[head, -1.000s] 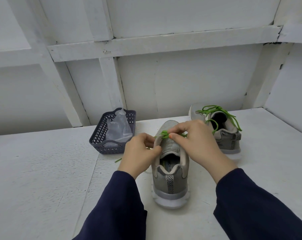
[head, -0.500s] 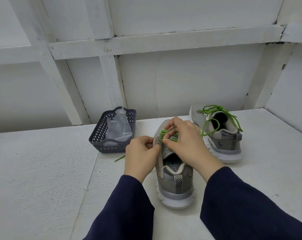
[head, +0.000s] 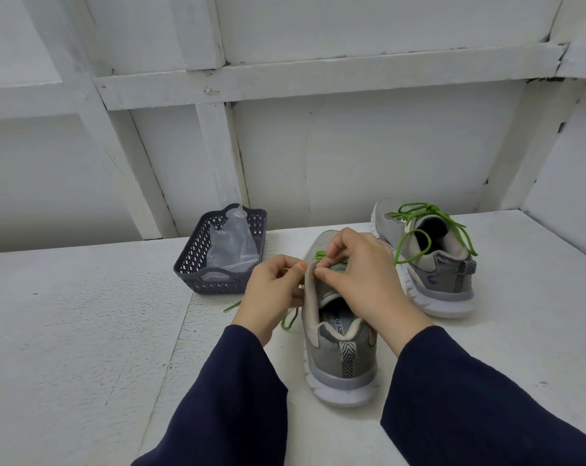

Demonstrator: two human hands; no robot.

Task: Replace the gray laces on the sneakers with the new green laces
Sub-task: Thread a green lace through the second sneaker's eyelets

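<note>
In mid-frame the left hand point(head: 271, 290) pinches the side flap of the near sneaker point(head: 342, 361) and the right hand point(head: 359, 274) pinches the green lace point(head: 320, 255) at the eyelets. A loop of lace has newly appeared below the left hand, so threading seems to be advancing

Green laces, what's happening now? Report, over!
Left hand and right hand pinching green lace on near sneaker. Far sneaker already laced green. Basket off to the side, nothing blocking.
</note>
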